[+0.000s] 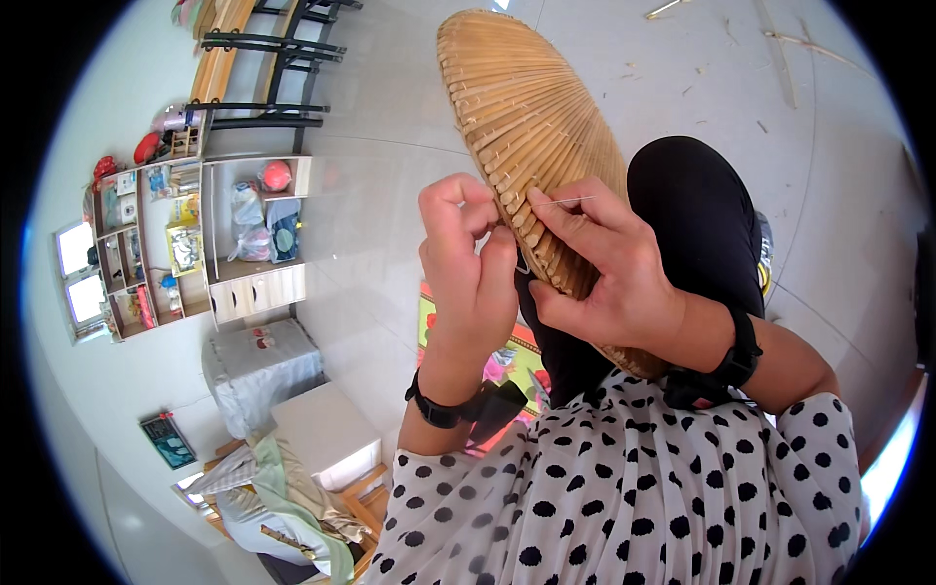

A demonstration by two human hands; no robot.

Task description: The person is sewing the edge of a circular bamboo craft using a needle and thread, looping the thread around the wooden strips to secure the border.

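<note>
A round, pleated, tan palm-leaf fan (531, 107) stands tilted in front of me, with small light stitches across its ribs. My right hand (614, 258) is closed on its near lower part, thumb and fingertips pressed to the ribbed edge. A thin pale needle or thread (570, 200) lies across the fingers of that hand; which of the two I cannot tell. Close against the fan's left edge, my left hand (463, 258) is curled with thumb and fingers drawn together. Whatever it pinches is hidden.
My bent knee (687, 190) in black trousers sits right beside the fan. Under my left forearm is a colourful floral mat (497, 366). Scraps and thin sticks (814, 44) lie on the tiled floor ahead. Shelves (210, 239) and a covered box (258, 366) stand at the left.
</note>
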